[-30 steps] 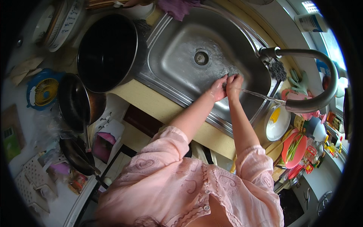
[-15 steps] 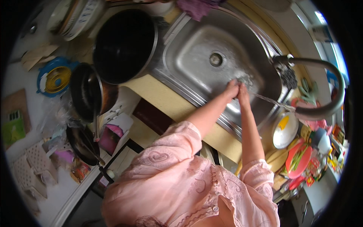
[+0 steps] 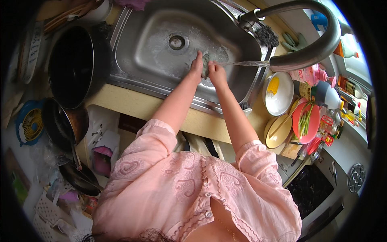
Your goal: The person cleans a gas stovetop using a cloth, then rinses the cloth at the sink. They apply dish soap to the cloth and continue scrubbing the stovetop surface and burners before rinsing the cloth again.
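Both hands are low in the steel sink (image 3: 143, 46), a little to the near right of its drain (image 3: 176, 42). My left hand (image 3: 196, 67) has its fingers stretched out toward the far side. Beside it, my right hand (image 3: 217, 74) is closed, its fingers curled toward the left palm. Between them shows a wet grey-green patch (image 3: 206, 65); I cannot tell whether it is a scrubber or splashing water. A water stream (image 3: 246, 63) runs from the curved faucet (image 3: 302, 58) onto the right hand.
A dark wire scrubber (image 3: 267, 36) sits by the faucet base. To the right are a white bowl (image 3: 278, 99) with a yellow piece, a yellow bowl (image 3: 278, 131) and a red dish (image 3: 305, 121) of green stalks. A large black pot (image 3: 74, 66) and pans (image 3: 66, 121) crowd the left.
My view has swung, so the sink now lies further left and higher. My hands, pressed together before, have come slightly apart, with the left fingers straightened.
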Action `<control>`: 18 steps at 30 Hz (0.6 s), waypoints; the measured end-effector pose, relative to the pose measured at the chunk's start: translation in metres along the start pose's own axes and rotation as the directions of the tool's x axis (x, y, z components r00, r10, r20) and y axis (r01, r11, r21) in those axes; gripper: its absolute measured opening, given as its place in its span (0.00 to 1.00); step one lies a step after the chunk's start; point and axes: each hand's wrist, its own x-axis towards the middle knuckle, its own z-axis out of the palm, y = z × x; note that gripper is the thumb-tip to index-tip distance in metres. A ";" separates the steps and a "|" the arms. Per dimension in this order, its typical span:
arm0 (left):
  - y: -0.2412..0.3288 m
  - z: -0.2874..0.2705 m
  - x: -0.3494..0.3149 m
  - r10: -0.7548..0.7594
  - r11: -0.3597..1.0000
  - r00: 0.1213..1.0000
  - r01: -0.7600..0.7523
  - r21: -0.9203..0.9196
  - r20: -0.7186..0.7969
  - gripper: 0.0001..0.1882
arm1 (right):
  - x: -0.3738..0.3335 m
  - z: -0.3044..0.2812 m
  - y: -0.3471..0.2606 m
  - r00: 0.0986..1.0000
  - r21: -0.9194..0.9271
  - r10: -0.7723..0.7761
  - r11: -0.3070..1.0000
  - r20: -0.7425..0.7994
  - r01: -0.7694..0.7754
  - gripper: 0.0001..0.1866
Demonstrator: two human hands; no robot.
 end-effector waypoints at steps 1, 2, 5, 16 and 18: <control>-0.003 -0.002 0.002 -0.008 0.993 0.994 0.021 -0.119 0.109 0.23 | 0.002 -0.002 0.003 0.992 -0.028 -0.083 0.996 -0.097 0.081 0.22; 0.000 -0.002 -0.001 -0.025 0.971 0.954 0.094 -0.219 0.300 0.19 | 0.005 -0.012 -0.004 0.996 -0.051 -0.064 0.997 -0.054 0.061 0.17; 0.007 0.004 -0.015 0.049 0.965 0.935 0.046 -0.256 0.351 0.16 | 0.014 -0.030 -0.005 0.999 0.006 -0.051 0.999 0.000 0.051 0.13; 0.010 0.002 -0.017 0.003 0.973 0.998 0.009 0.232 -0.055 0.21 | 0.035 -0.026 0.012 0.998 0.305 -0.048 0.951 -0.050 0.061 0.12; 0.014 0.000 -0.022 -0.206 0.963 0.966 0.228 -0.142 0.155 0.21 | 0.023 -0.005 0.003 0.989 0.241 -0.149 0.960 -0.004 0.145 0.12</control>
